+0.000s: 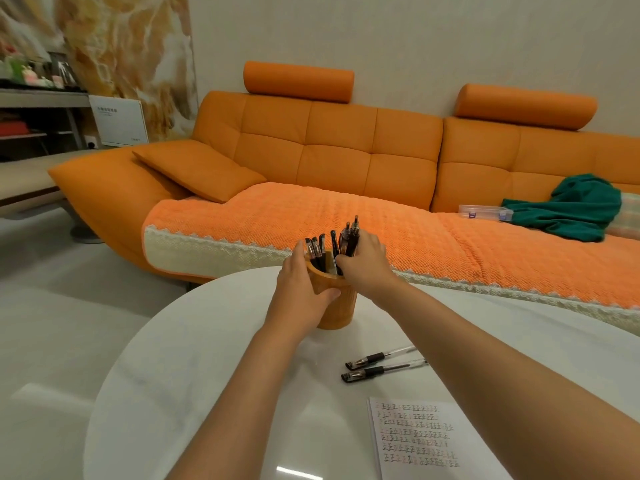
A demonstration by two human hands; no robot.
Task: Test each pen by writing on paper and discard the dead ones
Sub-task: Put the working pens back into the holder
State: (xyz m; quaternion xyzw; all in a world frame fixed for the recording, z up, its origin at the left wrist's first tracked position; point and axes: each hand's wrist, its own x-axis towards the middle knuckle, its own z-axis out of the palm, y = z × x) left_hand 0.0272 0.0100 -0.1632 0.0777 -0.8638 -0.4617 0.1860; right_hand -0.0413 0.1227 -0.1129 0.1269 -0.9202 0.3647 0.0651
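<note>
A wooden pen holder [337, 308] stands on the white round table [194, 368] and holds several black pens [317, 252]. My left hand [299, 292] is wrapped around the holder's left side. My right hand [365, 265] reaches in from the right and grips a bunch of pens [349, 235] at the holder's rim. Two capped pens [379, 365] lie flat on the table, nearer to me. A sheet of paper [419, 438] covered with rows of written marks lies at the lower right, partly hidden by my right forearm.
An orange sofa [332, 150] with a knitted cover runs behind the table. On its seat lie a green cloth [575, 209] and a clear plastic box [485, 213]. A shelf [38, 105] stands at the far left, with pale floor below.
</note>
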